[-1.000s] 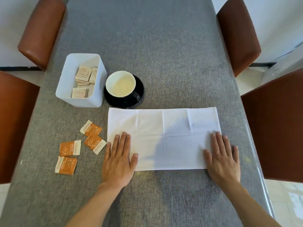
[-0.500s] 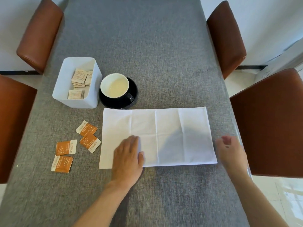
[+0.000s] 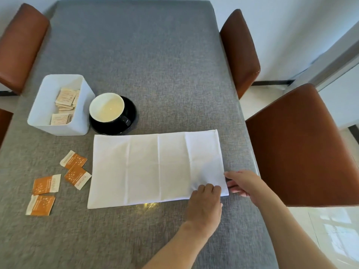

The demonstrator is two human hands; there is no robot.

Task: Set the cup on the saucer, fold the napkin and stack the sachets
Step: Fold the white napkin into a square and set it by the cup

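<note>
A white napkin (image 3: 155,167) lies flat as a long rectangle with three vertical creases. My left hand (image 3: 206,206) rests on its near right corner, fingers curled onto the cloth. My right hand (image 3: 244,183) pinches the napkin's right edge near that same corner. A white-lined black cup (image 3: 106,107) stands on a black saucer (image 3: 130,125) just beyond the napkin's far left corner. Several orange sachets (image 3: 77,176) lie scattered on the table left of the napkin.
A white bin (image 3: 58,125) with several pale sachets stands left of the cup. The grey cloth table (image 3: 147,61) is flanked by brown chairs (image 3: 303,148) on the right and on the left (image 3: 21,45).
My left hand has slid right across the napkin to its near right corner. My right hand has left the napkin's top and now grips the right edge. The view has shifted left.
</note>
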